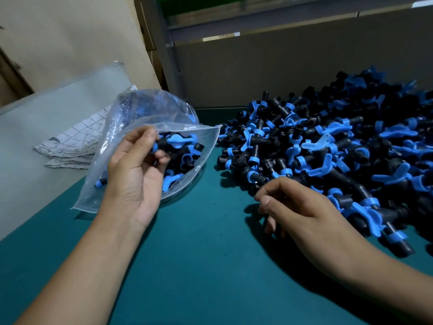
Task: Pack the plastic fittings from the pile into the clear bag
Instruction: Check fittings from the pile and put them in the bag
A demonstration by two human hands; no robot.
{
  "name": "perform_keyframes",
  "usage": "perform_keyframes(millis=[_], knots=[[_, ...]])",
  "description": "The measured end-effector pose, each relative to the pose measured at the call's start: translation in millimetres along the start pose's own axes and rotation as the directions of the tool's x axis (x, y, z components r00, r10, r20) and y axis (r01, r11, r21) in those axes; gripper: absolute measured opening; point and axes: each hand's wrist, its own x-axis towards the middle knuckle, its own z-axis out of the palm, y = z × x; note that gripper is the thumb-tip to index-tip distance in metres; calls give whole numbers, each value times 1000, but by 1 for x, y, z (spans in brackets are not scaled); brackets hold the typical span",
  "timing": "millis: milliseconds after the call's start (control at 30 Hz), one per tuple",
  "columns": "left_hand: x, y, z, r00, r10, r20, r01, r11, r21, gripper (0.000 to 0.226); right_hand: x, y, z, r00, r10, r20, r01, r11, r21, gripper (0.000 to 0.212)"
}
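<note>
A clear bag (131, 113) lies on the green table (199, 242) at the left, its mouth facing right, partly filled with black and blue plastic fittings (185, 158). My left hand (136, 174) grips the near lip of the bag's mouth between thumb and curled fingers and holds it open. A large pile of the same fittings (328, 146) covers the right side of the table. My right hand (293, 209) hovers at the pile's near edge, fingers loosely curled, thumb and forefinger close together. I see nothing held in it.
Folded grey checked papers (77, 141) lie behind the bag. A pale sheet (35, 137) borders the table on the left. A cardboard wall (281, 66) stands behind the pile. Bare green table surface stretches between my arms.
</note>
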Motion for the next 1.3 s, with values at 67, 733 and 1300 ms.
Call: perform_keyframes(millis=[67,733,1300], knots=[[4,0,-6,992,120,-45,-114,987,111,20,0,1,0,1000,6,-20,-5,1000,17,10],[-34,-29,21,705,429,565,-613,-31,789,23,1,3,9,958,-180,-225,-81,581,-810,50],[-55,-45,38,682,216,699,-730,269,629,30,-4,-7,8,939,-319,-131,144,709,-691,33]])
